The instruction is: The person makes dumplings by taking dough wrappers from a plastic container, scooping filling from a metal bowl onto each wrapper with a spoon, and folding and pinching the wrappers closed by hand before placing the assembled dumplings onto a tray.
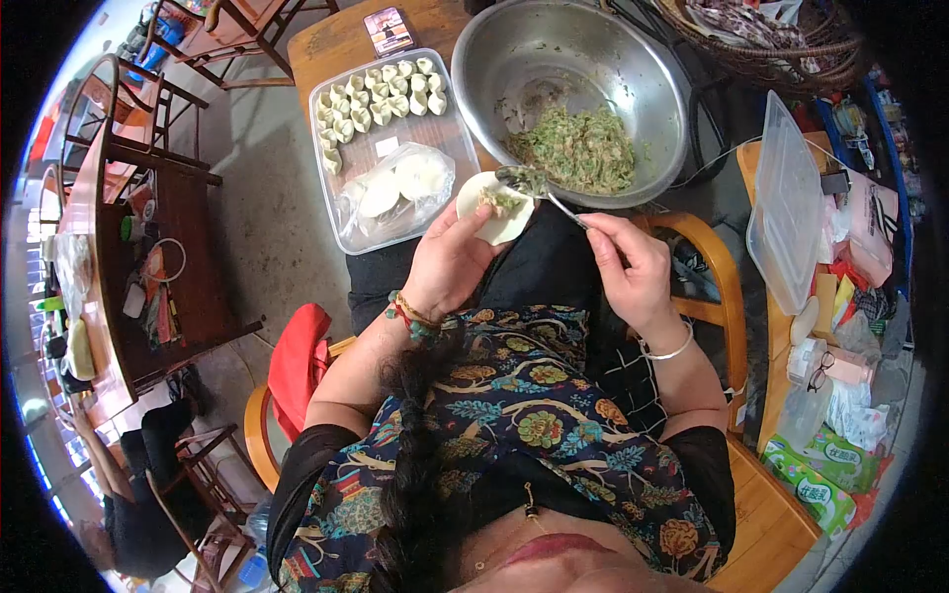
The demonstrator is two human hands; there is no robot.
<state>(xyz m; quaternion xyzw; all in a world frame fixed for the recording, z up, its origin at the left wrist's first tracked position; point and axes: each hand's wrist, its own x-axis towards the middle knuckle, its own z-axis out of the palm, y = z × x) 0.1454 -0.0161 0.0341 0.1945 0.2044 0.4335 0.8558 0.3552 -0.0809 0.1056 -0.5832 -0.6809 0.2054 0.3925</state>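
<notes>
Rows of folded pale dumplings (381, 114) fill the far part of a clear rectangular plastic tray (451, 121); left over are round white wrappers (423, 176) in a bag, plus green-flecked filling (583, 148) in a wide steel basin (633, 59). Left hand (450, 259) grips one round cream-white dough wrapper (507, 230) near the basin; right hand (633, 262) pinches a slim metal spoon (567, 211) at its edge. Dough wrapper lies open, unfolded, a green-beige dab on it.

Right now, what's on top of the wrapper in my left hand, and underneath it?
On the wrapper is a small mound of filling; the spoon covers part of the far edge. Your left hand holds it from below, but the wrapper's underside can't be seen.
</notes>
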